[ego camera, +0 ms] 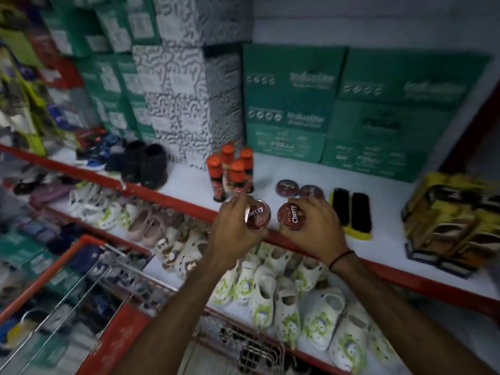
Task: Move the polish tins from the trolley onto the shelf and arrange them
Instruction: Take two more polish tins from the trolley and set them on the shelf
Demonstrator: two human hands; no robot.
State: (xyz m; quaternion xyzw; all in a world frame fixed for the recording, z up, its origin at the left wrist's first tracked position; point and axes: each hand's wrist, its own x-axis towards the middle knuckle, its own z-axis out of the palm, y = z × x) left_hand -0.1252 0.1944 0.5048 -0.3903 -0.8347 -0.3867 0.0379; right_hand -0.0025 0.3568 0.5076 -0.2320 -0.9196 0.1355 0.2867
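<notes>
Up front, the white shelf with its red edge serves as landmark. Over that edge, the left hand grips one Cherry polish tin, the right hand another. Two more tins lie flat farther back, beside the orange-capped bottles.

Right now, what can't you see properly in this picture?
Head view only:
- Left tin: first letter of its label hidden by the left hand.
- Right tin: lower edge covered by the right hand.
- Two tins already on the shelf: labels too blurred to read.
- Trolley: contents blurred, cut off by the bottom edge.
- Yellow packs: smeared by motion.
</notes>
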